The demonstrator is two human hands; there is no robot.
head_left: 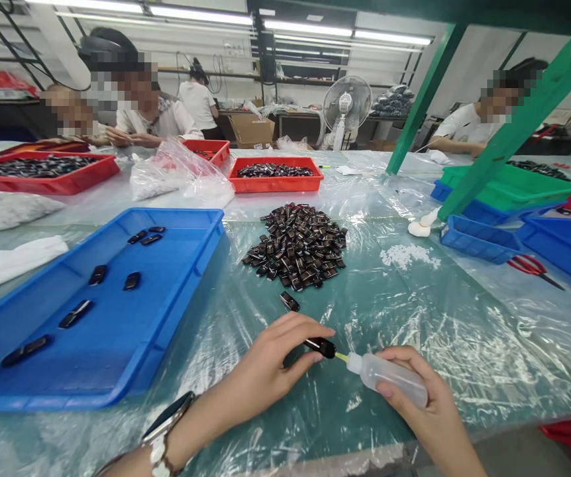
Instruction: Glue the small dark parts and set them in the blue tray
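Nearest the camera, the right hand wraps a small clear squeeze bottle, fingers closed around its soft body, the yellow nozzle tip touching a small black part. The left hand, a watch on its wrist, pinches that part between thumb and forefinger, fingers closed on it, just above the plastic-covered surface.

The part looks light, stiff and glossy, so probably slippery; its narrow sides seem the sound place to hold it, leaving the end free for the nozzle. The bottle likely yields under a squeeze, so its middle is the natural grip.

Just beyond the part lies a single loose piece, and beyond that a heap of black parts. Left of the heap sits a blue tray with a few parts scattered in it. Well right of the heap lie red-handled scissors; behind it, a red tray. Other people sit at the far side.
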